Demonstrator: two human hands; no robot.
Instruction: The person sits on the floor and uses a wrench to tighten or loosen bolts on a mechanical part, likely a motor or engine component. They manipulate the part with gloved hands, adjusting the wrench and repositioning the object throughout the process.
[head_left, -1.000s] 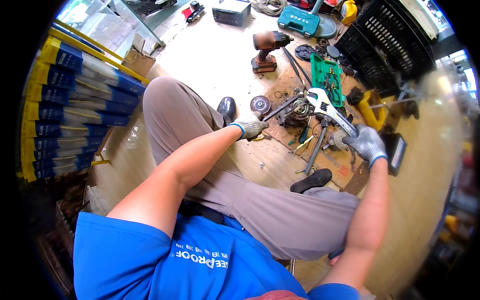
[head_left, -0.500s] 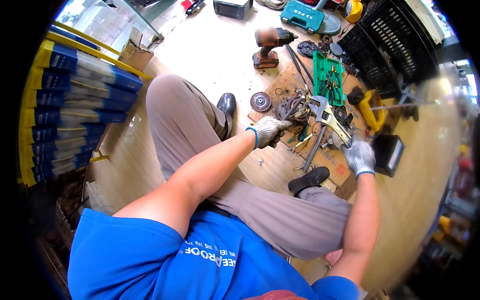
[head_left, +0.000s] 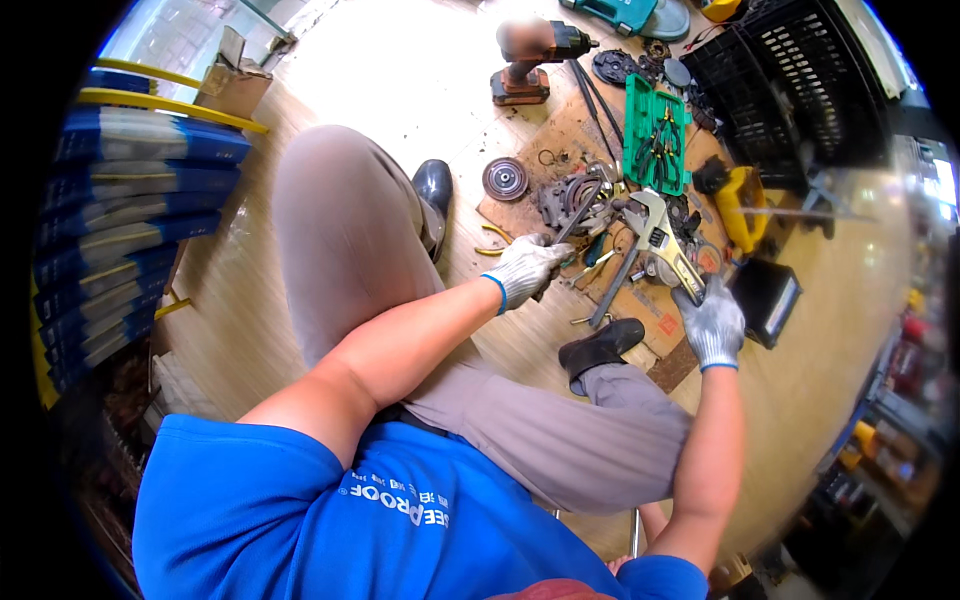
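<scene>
My left hand [head_left: 528, 270], in a white knit glove, is closed around the lower end of a dark slim metal bar [head_left: 580, 217]. The bar points away and to the right, over a greasy round metal machine part [head_left: 562, 200] on cardboard. Wrapped around the handle of a large adjustable wrench [head_left: 660, 240] is my gloved right hand [head_left: 713, 322]. The wrench's jaw end points away and left, beside the machine part. Another long dark bar [head_left: 614, 290] lies between my hands. Yellow-handled pliers [head_left: 494, 240] rest just beyond my left hand.
A cordless power tool [head_left: 525, 65] stands on the floor beyond a round pulley-like disc [head_left: 505, 179]. An open green tool case [head_left: 655, 140] lies on the cardboard [head_left: 650, 322]. Black crates [head_left: 800, 80], a yellow tool [head_left: 742, 208] and a black box [head_left: 767, 300] are at right. Stacked blue packages [head_left: 140, 190] stand left.
My left hand has drawn slightly nearer, and a dark bar now shows in its grip. The wrench stays in my right hand. The whole view has shifted a little.
</scene>
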